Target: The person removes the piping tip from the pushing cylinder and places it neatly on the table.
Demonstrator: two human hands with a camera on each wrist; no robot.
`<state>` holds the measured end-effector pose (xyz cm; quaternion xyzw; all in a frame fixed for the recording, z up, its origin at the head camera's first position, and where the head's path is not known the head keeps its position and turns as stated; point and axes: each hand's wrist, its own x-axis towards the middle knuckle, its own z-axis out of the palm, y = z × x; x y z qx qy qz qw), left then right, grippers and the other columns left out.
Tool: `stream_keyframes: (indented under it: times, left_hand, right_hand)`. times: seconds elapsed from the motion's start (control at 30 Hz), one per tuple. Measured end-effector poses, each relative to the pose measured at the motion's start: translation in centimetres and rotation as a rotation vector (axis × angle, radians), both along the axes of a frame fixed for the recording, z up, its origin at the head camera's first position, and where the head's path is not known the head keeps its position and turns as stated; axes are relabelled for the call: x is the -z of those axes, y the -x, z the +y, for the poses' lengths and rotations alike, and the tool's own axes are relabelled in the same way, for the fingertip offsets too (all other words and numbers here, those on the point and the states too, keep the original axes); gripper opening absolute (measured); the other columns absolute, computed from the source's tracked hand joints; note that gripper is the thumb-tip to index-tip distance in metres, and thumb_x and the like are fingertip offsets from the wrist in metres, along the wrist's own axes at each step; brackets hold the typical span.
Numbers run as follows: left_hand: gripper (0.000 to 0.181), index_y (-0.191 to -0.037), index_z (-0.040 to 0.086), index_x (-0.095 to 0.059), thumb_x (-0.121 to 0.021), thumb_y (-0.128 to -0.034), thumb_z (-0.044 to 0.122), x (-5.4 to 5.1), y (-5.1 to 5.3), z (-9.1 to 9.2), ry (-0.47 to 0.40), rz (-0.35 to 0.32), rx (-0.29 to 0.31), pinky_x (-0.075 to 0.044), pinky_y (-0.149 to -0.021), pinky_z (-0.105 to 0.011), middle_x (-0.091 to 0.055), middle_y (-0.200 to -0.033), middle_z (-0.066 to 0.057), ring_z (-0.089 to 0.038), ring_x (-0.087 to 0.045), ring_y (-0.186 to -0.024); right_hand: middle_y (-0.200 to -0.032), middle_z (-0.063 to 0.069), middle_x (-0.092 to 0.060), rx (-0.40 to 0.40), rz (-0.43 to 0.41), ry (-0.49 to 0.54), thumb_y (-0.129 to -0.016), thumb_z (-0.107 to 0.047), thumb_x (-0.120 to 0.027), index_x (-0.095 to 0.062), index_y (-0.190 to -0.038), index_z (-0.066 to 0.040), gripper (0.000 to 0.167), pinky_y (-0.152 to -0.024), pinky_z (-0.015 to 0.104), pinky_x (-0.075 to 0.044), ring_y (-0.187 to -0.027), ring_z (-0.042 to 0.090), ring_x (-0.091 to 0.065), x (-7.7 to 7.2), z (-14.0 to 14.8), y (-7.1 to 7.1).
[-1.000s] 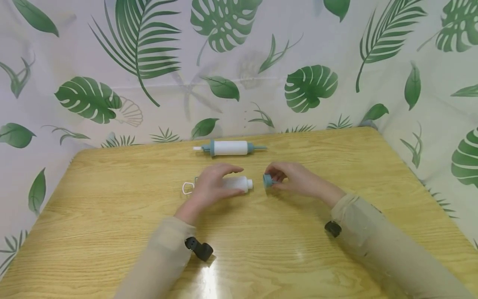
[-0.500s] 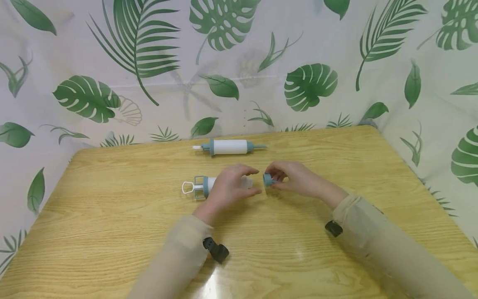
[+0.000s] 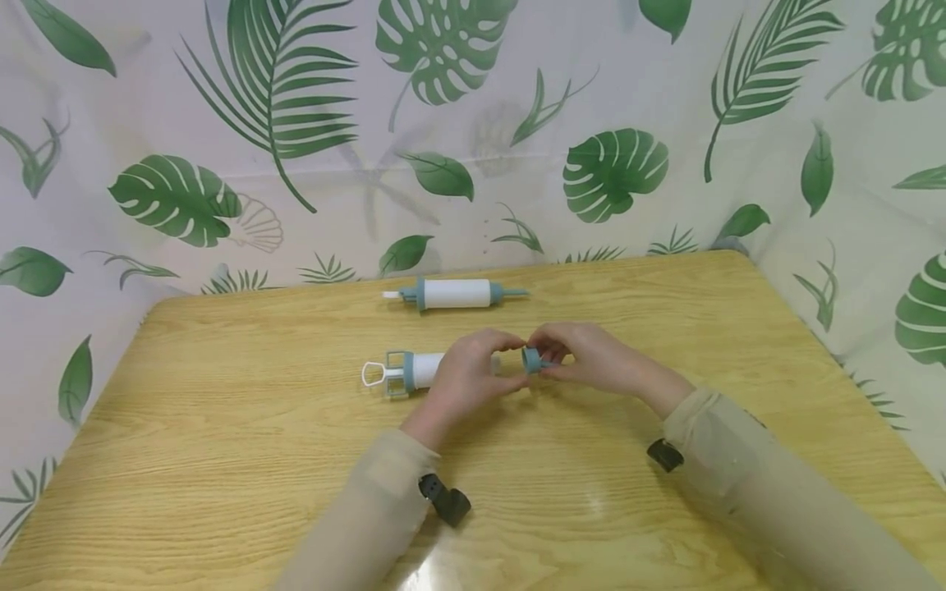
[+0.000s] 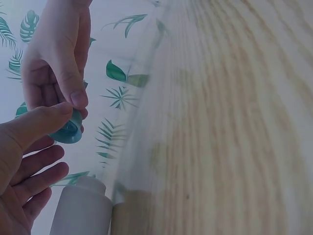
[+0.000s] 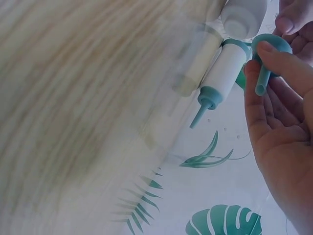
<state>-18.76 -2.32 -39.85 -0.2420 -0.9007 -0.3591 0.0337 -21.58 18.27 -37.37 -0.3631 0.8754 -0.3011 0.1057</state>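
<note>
My right hand [image 3: 591,357] pinches a teal nozzle cap [image 3: 531,359] by its thin spout, its wide mouth facing left. In the right wrist view, the right thumb and fingers hold the nozzle cap [image 5: 262,78] off the table. My left hand [image 3: 473,369] reaches to the cap's mouth, thumb and fingers apart around its rim; whether they touch it is unclear. Beneath the left hand lies a white syringe-like tube [image 3: 426,371] with a teal collar and a white loop handle. Its bare white neck [image 4: 90,185] shows in the left wrist view.
A second syringe-like tube [image 3: 456,293], with a teal nozzle fitted, lies parallel farther back on the wooden table [image 3: 222,427]. Leaf-patterned cloth [image 3: 473,164] hangs behind the table and at its sides.
The left hand has moved right, off the white tube and up to the nozzle cap, uncovering the tube's collar and handle. The right hand keeps holding the cap in nearly the same place.
</note>
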Motion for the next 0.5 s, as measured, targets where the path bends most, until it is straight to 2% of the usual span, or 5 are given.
stream_keyframes:
  times: [0.27, 0.5]
  left_hand:
    - [0.036, -0.111, 0.009, -0.069, -0.08, -0.0788, 0.021, 0.46, 0.02, 0.33, -0.051, -0.035, -0.012, -0.048, -0.089, -0.032, -0.068, -0.111, -0.003, -0.018, -0.061, -0.104]
    - [0.033, -0.109, 0.008, -0.07, -0.079, -0.0798, 0.02, 0.59, 0.05, 0.22, -0.112, -0.04, -0.002, -0.048, -0.086, -0.03, -0.068, -0.107, -0.002, -0.016, -0.061, -0.1]
  right_hand:
    - [-0.099, 0.003, -0.067, -0.008, 0.01, 0.007, -0.084, -0.004, -0.072, -0.063, -0.109, -0.002, 0.027, -0.077, 0.035, -0.054, -0.084, 0.012, -0.064, 0.15, 0.21, -0.06]
    - [-0.1, 0.005, -0.067, -0.001, 0.005, 0.011, -0.084, -0.003, -0.072, -0.062, -0.112, -0.001, 0.03, -0.077, 0.037, -0.053, -0.084, 0.014, -0.064, -0.02, 0.59, -0.07]
